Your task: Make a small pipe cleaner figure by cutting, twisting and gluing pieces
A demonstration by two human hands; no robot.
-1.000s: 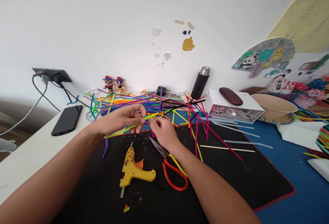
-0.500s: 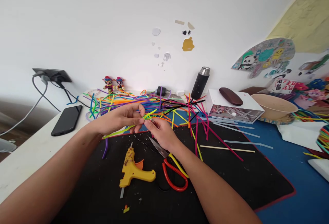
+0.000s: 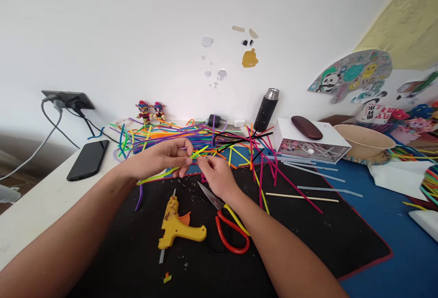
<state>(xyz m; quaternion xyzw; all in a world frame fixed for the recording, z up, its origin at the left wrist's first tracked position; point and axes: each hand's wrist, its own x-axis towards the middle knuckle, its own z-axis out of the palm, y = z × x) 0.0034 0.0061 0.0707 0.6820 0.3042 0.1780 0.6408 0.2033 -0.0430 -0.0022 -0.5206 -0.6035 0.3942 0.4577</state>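
A: In the head view, what does each hand do?
B: The left hand (image 3: 160,159) pinches a thin yellow-green fuzzy craft stem (image 3: 160,175) above the black mat (image 3: 308,229) on the bench; the right hand (image 3: 219,177) pinches its other end.
A: And nearby?
B: A yellow plastic glue gun (image 3: 178,227) and red-handled scissors (image 3: 229,225) lie on the mat.

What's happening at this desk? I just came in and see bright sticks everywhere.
A person holds a thin yellow-green pipe cleaner above a black mat. The left hand pinches it, and the right hand works at its end with the fingertips. A yellow glue gun and red-handled scissors lie on the mat just below the hands, and a heap of coloured pipe cleaners is spread behind.
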